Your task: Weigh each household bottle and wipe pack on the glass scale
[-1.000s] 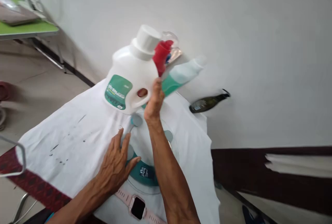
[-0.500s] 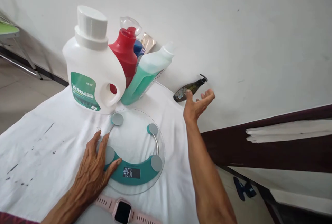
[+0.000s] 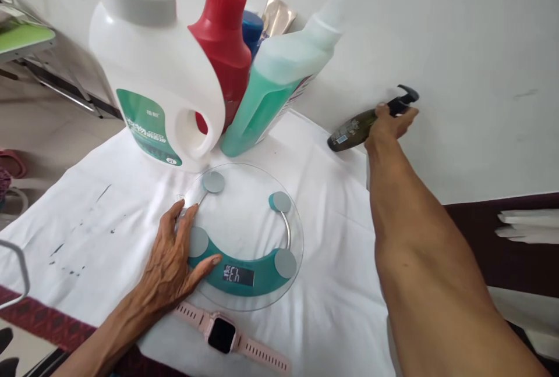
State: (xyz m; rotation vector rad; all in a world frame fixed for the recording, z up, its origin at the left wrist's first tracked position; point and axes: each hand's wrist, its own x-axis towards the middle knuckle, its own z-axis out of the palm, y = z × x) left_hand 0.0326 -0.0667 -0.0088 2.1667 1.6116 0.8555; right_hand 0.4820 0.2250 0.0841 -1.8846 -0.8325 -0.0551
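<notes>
My left hand (image 3: 174, 263) lies flat with fingers spread on the left edge of a round glass scale (image 3: 244, 237) with a teal band and a lit display. My right hand (image 3: 388, 127) reaches to the far right and closes around a dark green pump bottle (image 3: 353, 130) lying against the wall. Behind the scale stand a big white detergent jug (image 3: 152, 74), a red bottle (image 3: 225, 45) and a leaning green bottle (image 3: 275, 86).
A pink smartwatch (image 3: 222, 333) lies on the white cloth (image 3: 332, 284) in front of the scale. The cloth has dark stains at the left. A white wall runs close behind the bottles. A green table (image 3: 21, 36) stands at the far left.
My right hand let go of the white jug, swung right with its palm open, and now grips the dark pump bottle. My left hand stayed on the scale.
</notes>
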